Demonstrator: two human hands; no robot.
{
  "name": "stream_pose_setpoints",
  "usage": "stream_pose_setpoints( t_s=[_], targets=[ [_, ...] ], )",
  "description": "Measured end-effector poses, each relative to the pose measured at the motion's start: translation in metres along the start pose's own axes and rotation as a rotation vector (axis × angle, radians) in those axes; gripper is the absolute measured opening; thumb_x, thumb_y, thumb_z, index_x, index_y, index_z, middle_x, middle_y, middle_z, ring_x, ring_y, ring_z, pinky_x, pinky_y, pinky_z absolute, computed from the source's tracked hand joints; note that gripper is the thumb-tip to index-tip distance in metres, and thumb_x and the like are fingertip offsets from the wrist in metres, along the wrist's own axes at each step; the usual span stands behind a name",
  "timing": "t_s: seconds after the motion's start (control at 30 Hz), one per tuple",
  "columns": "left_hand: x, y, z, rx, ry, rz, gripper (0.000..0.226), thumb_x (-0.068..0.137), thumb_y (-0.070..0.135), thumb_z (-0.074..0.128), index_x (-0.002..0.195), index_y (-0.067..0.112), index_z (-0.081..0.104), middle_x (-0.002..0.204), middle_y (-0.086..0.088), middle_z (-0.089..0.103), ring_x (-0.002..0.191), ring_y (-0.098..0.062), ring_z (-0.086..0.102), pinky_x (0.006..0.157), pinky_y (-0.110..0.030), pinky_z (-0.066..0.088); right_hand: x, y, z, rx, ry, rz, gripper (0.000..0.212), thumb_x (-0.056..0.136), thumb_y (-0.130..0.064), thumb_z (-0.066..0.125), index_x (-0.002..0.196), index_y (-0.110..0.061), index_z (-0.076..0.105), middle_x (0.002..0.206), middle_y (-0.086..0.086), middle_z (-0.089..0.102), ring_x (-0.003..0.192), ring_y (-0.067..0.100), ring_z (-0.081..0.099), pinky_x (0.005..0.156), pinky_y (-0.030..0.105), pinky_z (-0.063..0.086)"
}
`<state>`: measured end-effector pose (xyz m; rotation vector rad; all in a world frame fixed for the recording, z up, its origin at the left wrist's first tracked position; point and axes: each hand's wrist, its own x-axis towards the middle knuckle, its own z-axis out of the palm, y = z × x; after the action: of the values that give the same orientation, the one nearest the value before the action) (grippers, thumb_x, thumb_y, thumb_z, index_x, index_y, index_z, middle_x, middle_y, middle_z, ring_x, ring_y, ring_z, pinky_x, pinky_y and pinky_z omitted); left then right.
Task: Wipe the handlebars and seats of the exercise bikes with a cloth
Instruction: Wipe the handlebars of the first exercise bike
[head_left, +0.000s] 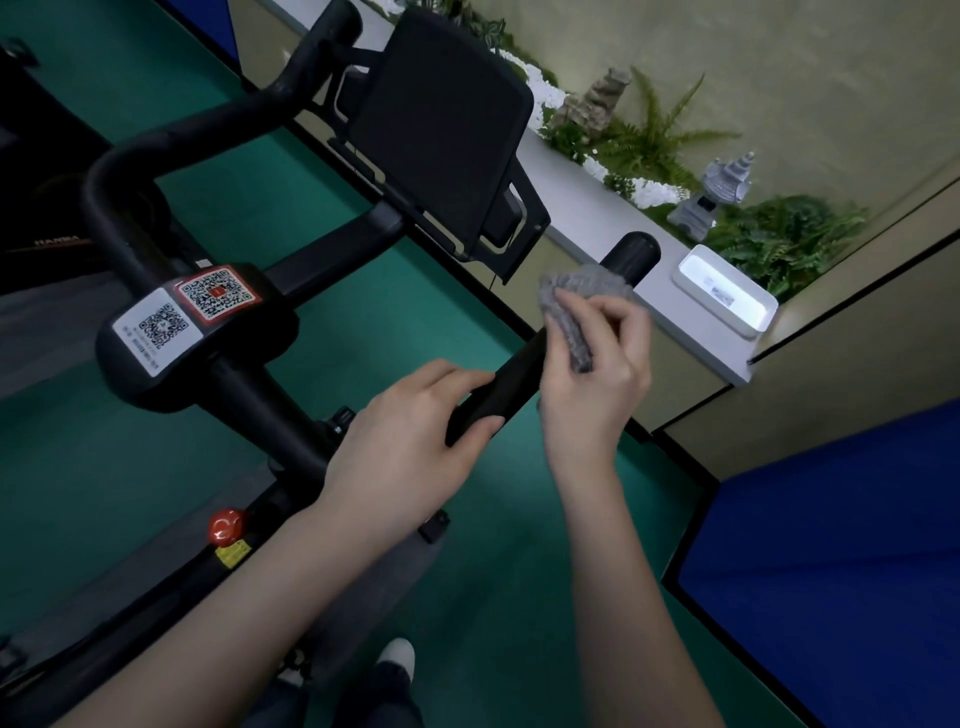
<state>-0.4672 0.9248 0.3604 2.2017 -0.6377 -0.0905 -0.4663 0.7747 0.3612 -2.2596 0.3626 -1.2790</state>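
Head camera, looking down over the front of a black exercise bike (244, 395) that stands on a green floor (249, 208). The left hand (410, 441) grips the near arm of the handlebar (514, 379), its fingers curled over the top of the bar and its thumb pressed along the near side. Just beyond it along the same arm, the right hand (597, 364) holds a grey, fluffy cloth (569, 306); its fingers are bent and pinch the cloth, which is bunched around the bar just short of the bar's rounded end cap (631, 257). The two hands are close together, with a short bare stretch of bar between them. A dark screen (441, 119) is mounted ahead of the handlebar's centre. On the hub below it sit two QR stickers, one with a red border (215, 293) and one white (158, 325). Lower on the frame there is a red knob (226, 525) with a small yellow label (231, 555) just beneath it. Past the bike runs a pale ledge (571, 208) that carries ferns (654, 135), white pebbles and a small stone lantern (719, 192); a white lit box (724, 291) sits near the ledge's end corner. A blue mat (831, 545) lies at the right, and a white shoe toe (397, 654) shows at the bottom edge.
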Motion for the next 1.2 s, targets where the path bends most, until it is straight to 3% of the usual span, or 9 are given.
stream_pose_setpoints(
  t_s=[0.1, 0.27, 0.4, 0.57, 0.73, 0.83, 0.9, 1.0, 1.2],
  targets=[
    [0.000, 0.000, 0.000, 0.003, 0.005, 0.001, 0.037, 0.087, 0.041, 0.058, 0.122, 0.028, 0.060, 0.103, 0.015, 0.059, 0.090, -0.013, 0.060, 0.080, -0.040, 0.052, 0.016, 0.003, 0.004, 0.004, 0.082, 0.023, 0.018, 0.079, 0.003, 0.071, 0.097, 0.000, 0.073, 0.091, 0.019, 0.058, 0.086, 0.026, 0.057, 0.081, 0.019, 0.046],
    [0.000, 0.000, 0.000, 0.000, 0.011, 0.000, 0.037, 0.086, 0.041, 0.060, 0.121, 0.028, 0.060, 0.102, 0.014, 0.059, 0.089, -0.014, 0.060, 0.079, -0.039, 0.052, -0.018, -0.002, 0.002, 0.083, 0.040, 0.058, 0.019, 0.077, 0.002, 0.074, 0.095, -0.003, 0.074, 0.091, 0.011, 0.058, 0.087, 0.016, 0.056, 0.082, 0.007, 0.041],
    [0.000, 0.000, 0.001, 0.003, 0.015, -0.001, 0.036, 0.087, 0.042, 0.059, 0.121, 0.030, 0.060, 0.102, 0.016, 0.059, 0.088, -0.012, 0.060, 0.078, -0.038, 0.052, -0.006, 0.001, 0.005, 0.091, 0.101, 0.079, 0.019, 0.078, 0.003, 0.072, 0.097, 0.000, 0.073, 0.092, 0.016, 0.057, 0.089, 0.011, 0.053, 0.081, 0.010, 0.044],
    [0.001, 0.000, 0.000, -0.009, 0.014, -0.003, 0.035, 0.086, 0.040, 0.061, 0.119, 0.028, 0.062, 0.101, 0.015, 0.059, 0.089, -0.014, 0.060, 0.079, -0.039, 0.051, 0.018, 0.001, 0.011, 0.146, 0.215, 0.159, 0.018, 0.083, 0.000, 0.068, 0.100, 0.001, 0.072, 0.098, 0.017, 0.054, 0.094, 0.017, 0.054, 0.087, 0.016, 0.045],
    [0.006, 0.003, 0.001, -0.009, 0.020, -0.011, 0.036, 0.086, 0.042, 0.061, 0.120, 0.028, 0.061, 0.105, 0.016, 0.060, 0.093, -0.012, 0.059, 0.081, -0.038, 0.051, -0.026, -0.005, 0.007, 0.318, 0.228, 0.387, 0.016, 0.086, -0.004, 0.065, 0.100, -0.009, 0.068, 0.103, 0.008, 0.054, 0.100, -0.002, 0.054, 0.088, 0.010, 0.043],
    [0.014, 0.008, 0.002, -0.018, 0.018, -0.010, 0.043, 0.086, 0.046, 0.058, 0.125, 0.027, 0.058, 0.113, 0.016, 0.060, 0.098, -0.009, 0.058, 0.086, -0.038, 0.050, -0.033, -0.009, 0.008, 0.484, 0.284, 0.575, 0.015, 0.088, -0.011, 0.061, 0.097, -0.022, 0.063, 0.106, 0.016, 0.060, 0.102, 0.019, 0.062, 0.091, 0.029, 0.050],
    [0.018, 0.011, 0.004, -0.017, 0.006, -0.006, 0.044, 0.087, 0.045, 0.058, 0.127, 0.028, 0.056, 0.115, 0.016, 0.059, 0.100, -0.010, 0.057, 0.087, -0.039, 0.050, -0.020, -0.007, 0.011, 0.576, 0.349, 0.689, 0.013, 0.090, -0.011, 0.060, 0.097, -0.022, 0.061, 0.107, 0.019, 0.062, 0.101, 0.026, 0.063, 0.090, 0.039, 0.052],
    [0.020, 0.013, 0.007, -0.019, -0.001, -0.015, 0.041, 0.087, 0.042, 0.059, 0.126, 0.030, 0.056, 0.114, 0.015, 0.059, 0.100, -0.012, 0.057, 0.086, -0.039, 0.050, -0.003, 0.001, 0.014, 0.625, 0.421, 0.751, 0.013, 0.093, -0.008, 0.057, 0.097, -0.020, 0.060, 0.102, 0.015, 0.064, 0.094, 0.023, 0.063, 0.084, 0.034, 0.052],
    [0.022, 0.012, 0.010, -0.021, 0.014, -0.006, 0.037, 0.086, 0.032, 0.065, 0.122, 0.025, 0.061, 0.109, 0.013, 0.059, 0.096, -0.013, 0.058, 0.083, -0.038, 0.050, -0.039, -0.005, 0.016, 0.734, 0.359, 0.882, 0.010, 0.093, -0.014, 0.059, 0.103, -0.015, 0.063, 0.097, 0.002, 0.069, 0.091, 0.014, 0.066, 0.082, 0.028, 0.054]
  ],
)
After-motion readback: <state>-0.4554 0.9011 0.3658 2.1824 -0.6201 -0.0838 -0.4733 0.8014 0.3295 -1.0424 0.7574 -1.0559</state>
